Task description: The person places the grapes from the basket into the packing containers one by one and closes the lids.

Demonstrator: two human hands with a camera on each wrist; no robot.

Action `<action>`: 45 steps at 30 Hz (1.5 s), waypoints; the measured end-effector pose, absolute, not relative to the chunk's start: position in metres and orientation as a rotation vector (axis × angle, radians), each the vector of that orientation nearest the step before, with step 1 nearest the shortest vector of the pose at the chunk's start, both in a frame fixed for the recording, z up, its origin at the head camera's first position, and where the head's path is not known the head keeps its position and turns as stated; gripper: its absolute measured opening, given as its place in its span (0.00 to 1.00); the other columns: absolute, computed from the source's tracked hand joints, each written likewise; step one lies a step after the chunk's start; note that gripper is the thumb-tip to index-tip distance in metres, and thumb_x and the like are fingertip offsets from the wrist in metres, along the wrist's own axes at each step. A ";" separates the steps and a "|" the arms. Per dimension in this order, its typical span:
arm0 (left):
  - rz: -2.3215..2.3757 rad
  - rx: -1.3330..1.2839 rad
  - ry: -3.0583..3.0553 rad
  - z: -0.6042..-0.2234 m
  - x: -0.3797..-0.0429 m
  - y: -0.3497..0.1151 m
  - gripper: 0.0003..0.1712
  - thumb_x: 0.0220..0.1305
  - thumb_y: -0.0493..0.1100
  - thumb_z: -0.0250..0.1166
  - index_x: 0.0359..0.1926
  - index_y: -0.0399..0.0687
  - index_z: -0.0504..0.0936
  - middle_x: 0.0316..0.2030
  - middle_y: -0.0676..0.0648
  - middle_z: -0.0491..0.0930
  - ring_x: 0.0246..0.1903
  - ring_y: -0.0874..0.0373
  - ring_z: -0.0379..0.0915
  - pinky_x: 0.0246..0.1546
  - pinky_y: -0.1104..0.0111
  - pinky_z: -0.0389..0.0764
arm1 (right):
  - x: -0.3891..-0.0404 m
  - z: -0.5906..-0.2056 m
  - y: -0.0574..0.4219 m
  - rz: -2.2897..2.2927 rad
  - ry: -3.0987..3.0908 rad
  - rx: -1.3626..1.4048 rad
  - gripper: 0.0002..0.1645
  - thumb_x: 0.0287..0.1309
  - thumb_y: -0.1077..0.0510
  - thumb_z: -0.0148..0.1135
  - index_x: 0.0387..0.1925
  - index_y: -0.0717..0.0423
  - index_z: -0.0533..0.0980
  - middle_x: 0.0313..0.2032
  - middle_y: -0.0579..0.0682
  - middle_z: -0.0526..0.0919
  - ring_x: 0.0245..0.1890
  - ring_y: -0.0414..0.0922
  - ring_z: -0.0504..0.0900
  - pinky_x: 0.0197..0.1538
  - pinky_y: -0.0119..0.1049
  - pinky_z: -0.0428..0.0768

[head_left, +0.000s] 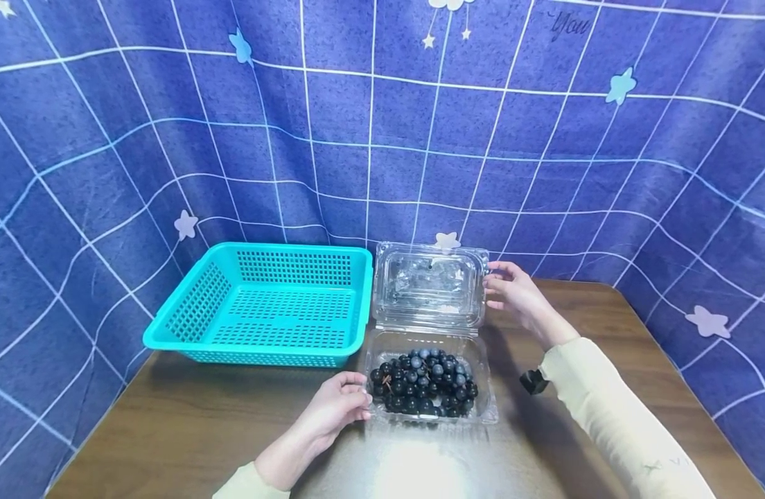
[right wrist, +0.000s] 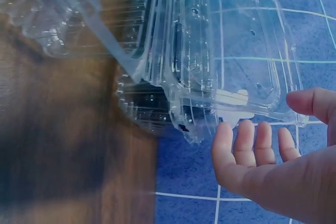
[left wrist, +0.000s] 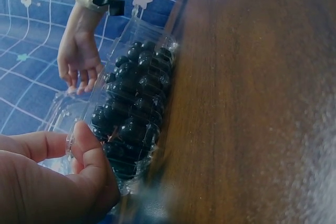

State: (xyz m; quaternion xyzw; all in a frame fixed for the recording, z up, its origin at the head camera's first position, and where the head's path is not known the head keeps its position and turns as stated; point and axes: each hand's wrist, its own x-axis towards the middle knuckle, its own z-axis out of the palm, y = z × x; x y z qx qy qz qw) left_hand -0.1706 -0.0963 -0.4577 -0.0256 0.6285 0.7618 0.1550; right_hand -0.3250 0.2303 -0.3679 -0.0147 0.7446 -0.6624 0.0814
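A clear plastic clamshell box [head_left: 491, 418] stands on the table with its lid [head_left: 429, 287] raised at the back. Dark grapes [head_left: 423, 381] on a stem fill the base. At the base's left edge my left hand [head_left: 335, 409] pinches the rim between thumb and finger, seen closer in the left wrist view, where the grapes [left wrist: 136, 93] show through the plastic. My right hand [head_left: 513, 294] is at the lid's right edge. In the right wrist view its fingers [right wrist: 244, 142] are loosely bent and apart, and the thumb is at the lid's corner, contact unclear.
A turquoise perforated basket [head_left: 264, 353] stands to the left of the box, close beside it. Behind the wooden table [head_left: 189, 430] hangs a blue curtain [head_left: 401, 166] with a white grid and stars. A black strap piece [head_left: 533, 381] is at the right wrist.
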 end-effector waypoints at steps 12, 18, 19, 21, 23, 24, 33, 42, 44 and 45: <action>2.181 -0.086 1.792 -0.458 -0.170 -0.095 0.28 0.50 0.26 0.57 0.54 0.25 0.60 0.31 0.46 0.72 0.28 0.60 0.71 0.32 0.71 0.79 | -0.340 -0.356 0.222 -2.030 2.256 -0.042 0.24 0.63 0.65 0.50 0.60 0.60 0.59 0.40 0.47 0.68 0.34 0.38 0.73 0.43 0.33 0.79; 2.191 -0.083 1.785 -0.457 -0.170 -0.096 0.28 0.50 0.26 0.57 0.54 0.26 0.60 0.30 0.47 0.71 0.28 0.60 0.71 0.32 0.71 0.79 | -0.347 -0.353 0.221 -2.042 2.266 -0.100 0.19 0.62 0.65 0.50 0.55 0.58 0.64 0.39 0.47 0.69 0.34 0.39 0.73 0.41 0.32 0.79; 2.192 -0.082 1.784 -0.457 -0.170 -0.096 0.28 0.50 0.26 0.57 0.54 0.26 0.60 0.30 0.47 0.71 0.28 0.60 0.71 0.32 0.71 0.79 | -0.348 -0.352 0.221 -2.046 2.268 -0.102 0.18 0.62 0.65 0.51 0.54 0.57 0.65 0.39 0.46 0.69 0.34 0.39 0.73 0.40 0.32 0.79; 2.193 -0.079 1.785 -0.457 -0.170 -0.096 0.28 0.50 0.26 0.57 0.54 0.26 0.60 0.30 0.48 0.71 0.28 0.60 0.71 0.32 0.71 0.79 | -0.349 -0.352 0.220 -2.049 2.272 -0.098 0.16 0.62 0.64 0.51 0.52 0.56 0.66 0.38 0.45 0.70 0.33 0.38 0.72 0.38 0.31 0.79; 2.191 -0.079 1.788 -0.457 -0.170 -0.095 0.28 0.51 0.26 0.57 0.54 0.26 0.60 0.30 0.48 0.71 0.28 0.60 0.71 0.32 0.71 0.79 | -0.350 -0.351 0.219 -2.055 2.272 -0.091 0.14 0.63 0.62 0.52 0.50 0.56 0.68 0.36 0.44 0.70 0.31 0.37 0.71 0.35 0.29 0.78; 2.191 -0.080 1.789 -0.457 -0.170 -0.095 0.28 0.51 0.26 0.57 0.54 0.26 0.60 0.30 0.48 0.71 0.28 0.60 0.71 0.32 0.71 0.79 | -0.350 -0.351 0.219 -2.059 2.270 -0.087 0.13 0.63 0.61 0.52 0.49 0.56 0.69 0.36 0.44 0.69 0.31 0.37 0.70 0.34 0.29 0.78; 2.194 -0.096 1.790 -0.458 -0.169 -0.096 0.27 0.51 0.26 0.57 0.54 0.26 0.60 0.29 0.49 0.71 0.27 0.60 0.71 0.31 0.71 0.79 | -0.350 -0.348 0.216 -2.056 2.303 -0.111 0.13 0.66 0.59 0.50 0.46 0.64 0.69 0.31 0.45 0.69 0.30 0.37 0.69 0.31 0.28 0.77; 2.192 -0.096 1.781 -0.457 -0.169 -0.096 0.28 0.51 0.26 0.57 0.55 0.26 0.59 0.31 0.47 0.71 0.28 0.60 0.71 0.31 0.71 0.79 | -0.346 -0.348 0.218 -2.064 2.309 -0.139 0.09 0.65 0.60 0.51 0.43 0.62 0.69 0.30 0.44 0.70 0.31 0.37 0.70 0.33 0.29 0.78; 2.192 -0.093 1.776 -0.457 -0.169 -0.096 0.28 0.51 0.26 0.57 0.55 0.26 0.59 0.30 0.47 0.70 0.28 0.60 0.71 0.31 0.71 0.79 | -0.345 -0.349 0.219 -2.083 2.299 -0.152 0.08 0.65 0.61 0.51 0.42 0.62 0.69 0.30 0.44 0.71 0.30 0.37 0.70 0.33 0.28 0.78; 2.192 -0.092 1.774 -0.456 -0.169 -0.096 0.28 0.52 0.25 0.57 0.55 0.26 0.59 0.30 0.48 0.70 0.28 0.60 0.71 0.31 0.71 0.79 | -0.345 -0.349 0.220 -2.095 2.294 -0.155 0.07 0.65 0.62 0.51 0.42 0.62 0.70 0.30 0.44 0.71 0.30 0.37 0.71 0.32 0.28 0.78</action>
